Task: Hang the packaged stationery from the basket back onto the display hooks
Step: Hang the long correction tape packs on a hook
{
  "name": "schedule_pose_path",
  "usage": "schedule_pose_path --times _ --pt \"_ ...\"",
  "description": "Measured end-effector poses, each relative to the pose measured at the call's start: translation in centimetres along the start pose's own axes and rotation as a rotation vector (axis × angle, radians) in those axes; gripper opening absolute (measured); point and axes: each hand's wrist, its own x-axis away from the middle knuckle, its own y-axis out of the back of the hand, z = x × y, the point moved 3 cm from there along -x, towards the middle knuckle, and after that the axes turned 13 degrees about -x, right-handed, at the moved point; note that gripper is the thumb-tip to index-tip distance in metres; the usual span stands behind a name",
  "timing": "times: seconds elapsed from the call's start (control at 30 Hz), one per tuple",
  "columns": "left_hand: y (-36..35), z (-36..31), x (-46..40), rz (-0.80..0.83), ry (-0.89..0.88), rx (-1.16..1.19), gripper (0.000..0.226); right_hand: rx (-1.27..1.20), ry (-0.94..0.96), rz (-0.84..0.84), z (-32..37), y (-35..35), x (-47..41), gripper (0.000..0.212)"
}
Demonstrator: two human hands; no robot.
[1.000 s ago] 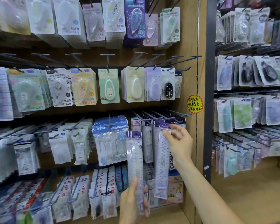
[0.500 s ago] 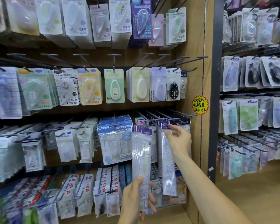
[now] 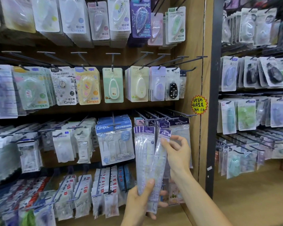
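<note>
My left hand (image 3: 141, 203) grips the bottom of a fanned stack of long clear packs with purple headers (image 3: 144, 154), held upright in front of the third row of the display. My right hand (image 3: 177, 154) pinches the rightmost pack of the fan (image 3: 160, 162) near its purple top, and this pack tilts to the right. Just behind and above, black display hooks (image 3: 178, 119) carry matching purple-headed packs (image 3: 180, 128). No basket is in view.
Rows of hooks hold correction-tape packs, including blue Campus refill packs (image 3: 114, 141) left of my hands. A wooden side panel with a yellow price sticker (image 3: 199, 104) and a black post (image 3: 212, 111) stand on the right, with another hooked rack (image 3: 255, 111) beyond.
My right hand has come down from the hook to the top of the stack. My left hand has raised the stack up and to the right, meeting it.
</note>
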Motion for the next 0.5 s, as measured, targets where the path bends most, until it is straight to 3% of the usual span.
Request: schedule_pose_path --times 0.1,0.2,0.5 --pt "0.0 0.3 -0.2 -0.04 -0.002 -0.047 0.044 -0.02 0.071 -0.006 0.8 0.5 -0.2 0.026" --pt "0.5 0.9 -0.6 -0.057 0.009 -0.045 0.066 -0.045 0.121 0.022 1.7 0.7 -0.8 0.025" --pt "2.2 2.9 -1.3 0.057 0.034 0.345 0.07 0.093 0.132 0.075 1.8 0.0 -3.4 0.031"
